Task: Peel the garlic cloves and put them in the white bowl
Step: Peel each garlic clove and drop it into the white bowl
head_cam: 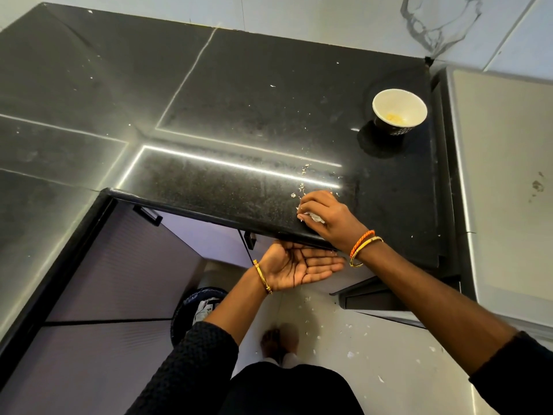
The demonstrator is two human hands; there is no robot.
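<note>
Garlic skins, white and papery, lie bunched under the right hand near the front edge of the black surface. The fingers of this hand are curled over the bunch and seem to gather it toward the edge; whether they really pinch it, I cannot tell for sure. Small flakes of skin lie scattered on the surface just behind the hand. The left hand is held below the edge of the surface, palm up, fingers straight and together, and it holds nothing. It is directly under the right wrist, which wears an orange and a gold bangle.

The white bowl stands upright far back on the right of the surface, well apart from both hands. Something pale yellow lies at its bottom, probably peeled garlic cloves, but it is too small to be certain.

On the floor below more white flakes are scattered. A dark bin stands under the left forearm.
</note>
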